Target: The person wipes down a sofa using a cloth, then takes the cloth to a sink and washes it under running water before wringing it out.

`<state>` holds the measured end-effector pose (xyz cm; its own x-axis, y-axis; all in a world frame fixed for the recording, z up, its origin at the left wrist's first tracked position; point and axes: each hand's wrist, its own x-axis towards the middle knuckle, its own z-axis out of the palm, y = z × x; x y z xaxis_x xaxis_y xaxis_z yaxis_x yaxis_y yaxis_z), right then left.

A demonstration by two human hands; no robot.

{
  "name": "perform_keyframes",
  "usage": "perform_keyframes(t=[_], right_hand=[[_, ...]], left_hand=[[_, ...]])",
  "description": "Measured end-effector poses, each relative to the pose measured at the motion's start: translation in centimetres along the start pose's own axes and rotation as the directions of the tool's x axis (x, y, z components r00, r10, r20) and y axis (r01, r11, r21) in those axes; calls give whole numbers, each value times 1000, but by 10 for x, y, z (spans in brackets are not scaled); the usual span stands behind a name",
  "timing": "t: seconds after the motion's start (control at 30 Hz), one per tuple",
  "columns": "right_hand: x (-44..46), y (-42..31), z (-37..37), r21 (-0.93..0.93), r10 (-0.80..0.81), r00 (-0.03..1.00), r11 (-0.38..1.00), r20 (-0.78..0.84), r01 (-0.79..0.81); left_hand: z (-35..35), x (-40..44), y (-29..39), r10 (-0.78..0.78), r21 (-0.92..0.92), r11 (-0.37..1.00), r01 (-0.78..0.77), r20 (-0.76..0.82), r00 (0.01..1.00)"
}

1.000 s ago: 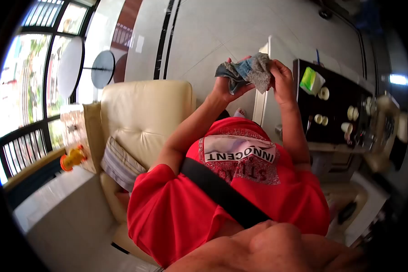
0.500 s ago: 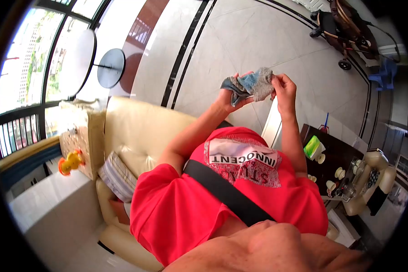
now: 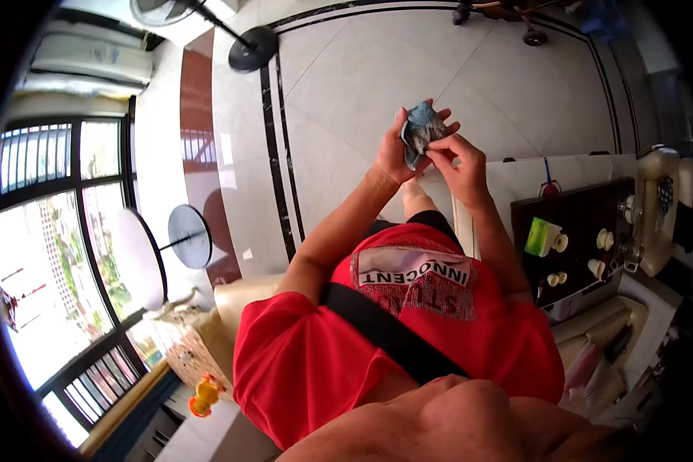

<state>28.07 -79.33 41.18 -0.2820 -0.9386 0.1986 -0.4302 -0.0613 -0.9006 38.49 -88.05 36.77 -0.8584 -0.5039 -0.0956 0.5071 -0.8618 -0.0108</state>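
A small blue and grey sock (image 3: 422, 127) is bunched up in front of me, above the tiled floor. My left hand (image 3: 391, 158) cradles it from below and behind, thumb on the left side and fingertips showing past its right edge. With thumb and index finger, my right hand (image 3: 466, 163) pinches the sock's lower right part. The fingers of both hands partly hide the sock, and its opening cannot be made out.
On the right stands a dark coffee table (image 3: 574, 212) with a green tissue pack (image 3: 541, 236) and several cups. A fan base (image 3: 254, 50) and stroller wheel (image 3: 535, 37) are farther off. A cream sofa (image 3: 246, 300) and yellow toy (image 3: 205, 395) lie left.
The sock, stretched between both hands before, is now bunched in my left palm. My right hand has shifted its pinch lower on it. The view has turned, bringing the fan into sight.
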Motion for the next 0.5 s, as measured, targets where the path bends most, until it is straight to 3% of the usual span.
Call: perform_keyframes(t=[0.1,0.17,0.3,0.43,0.5], right_hand=[[36,39,-32,137,39,995,990,-92,-26],[62,58,-58,516,202,967,851,-157,-94],[109,78,-118,534,253,942,839,-219,-102],[150,91,-178,483,247,889,875,-385,-34],[157,95,-196,463,314,845,882,-433,-90]], left_hand=[[19,65,5,-76,-2,997,76,36,996],[36,112,4,-138,26,990,137,27,990],[55,187,0,-236,22,972,236,42,971],[68,266,-5,-279,4,960,279,49,959],[77,294,-11,-335,13,942,334,35,942]])
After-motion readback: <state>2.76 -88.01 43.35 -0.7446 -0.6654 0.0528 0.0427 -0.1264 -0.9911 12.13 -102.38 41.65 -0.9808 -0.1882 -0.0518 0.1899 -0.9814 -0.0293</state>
